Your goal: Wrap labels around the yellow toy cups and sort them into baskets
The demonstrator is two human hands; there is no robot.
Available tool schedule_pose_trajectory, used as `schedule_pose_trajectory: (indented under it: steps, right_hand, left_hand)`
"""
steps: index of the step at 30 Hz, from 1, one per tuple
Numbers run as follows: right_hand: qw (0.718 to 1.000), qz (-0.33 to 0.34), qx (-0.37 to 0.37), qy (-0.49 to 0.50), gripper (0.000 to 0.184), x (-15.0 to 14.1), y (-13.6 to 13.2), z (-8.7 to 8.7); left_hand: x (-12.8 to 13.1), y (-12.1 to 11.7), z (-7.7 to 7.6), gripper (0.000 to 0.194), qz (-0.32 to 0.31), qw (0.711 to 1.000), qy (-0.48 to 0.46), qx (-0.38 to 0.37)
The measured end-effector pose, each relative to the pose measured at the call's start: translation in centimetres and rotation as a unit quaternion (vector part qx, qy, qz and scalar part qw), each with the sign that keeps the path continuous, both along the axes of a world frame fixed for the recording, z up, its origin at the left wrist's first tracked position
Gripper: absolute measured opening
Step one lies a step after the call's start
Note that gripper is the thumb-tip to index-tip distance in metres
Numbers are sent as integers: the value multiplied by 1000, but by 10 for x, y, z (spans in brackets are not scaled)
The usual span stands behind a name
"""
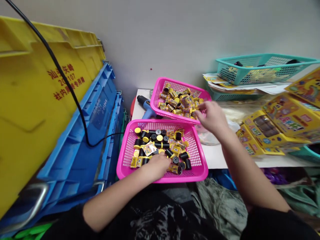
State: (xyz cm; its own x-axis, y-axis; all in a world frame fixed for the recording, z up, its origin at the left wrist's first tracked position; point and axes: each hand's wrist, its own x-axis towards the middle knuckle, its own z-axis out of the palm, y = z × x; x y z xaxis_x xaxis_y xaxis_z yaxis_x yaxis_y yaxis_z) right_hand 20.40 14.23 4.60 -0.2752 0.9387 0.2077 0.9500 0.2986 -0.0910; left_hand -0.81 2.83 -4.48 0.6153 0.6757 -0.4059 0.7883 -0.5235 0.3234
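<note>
The near pink basket (203, 171) holds small black cylinders (162, 145), yellow caps and yellow printed wrappers. My left hand (159, 166) reaches into it, fingers curled down among the cylinders; what they grip is hidden. Behind it, the far pink basket (155, 95) is tilted, its front edge by the near basket's back rim. Many small yellow printed cylinders (186, 100) lie inside. Over its right end is my right hand (212, 116), slightly blurred, thumb and fingers apart beside the yellow cylinders, with nothing visible between them.
Blue and yellow crates (82, 133) stand stacked at the left, a black cable (75, 95) hanging across them. A blue power tool (147, 108) lies behind the near basket. Yellow printed boxes (265, 128) and a teal basket (235, 75) on papers are at the right.
</note>
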Motion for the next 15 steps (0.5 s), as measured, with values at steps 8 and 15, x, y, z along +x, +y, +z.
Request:
schedule_pose_trajectory:
  steps: [8,15]
  right_hand:
    - [955,108,-255,-108,19,-33,-41,-89]
    - [983,130,-129,25,26,-11,-25,2]
  left_hand:
    - [-13,1,18,26,-3,997,-53,58]
    - [-37,50,113,36,62,971,-223,60]
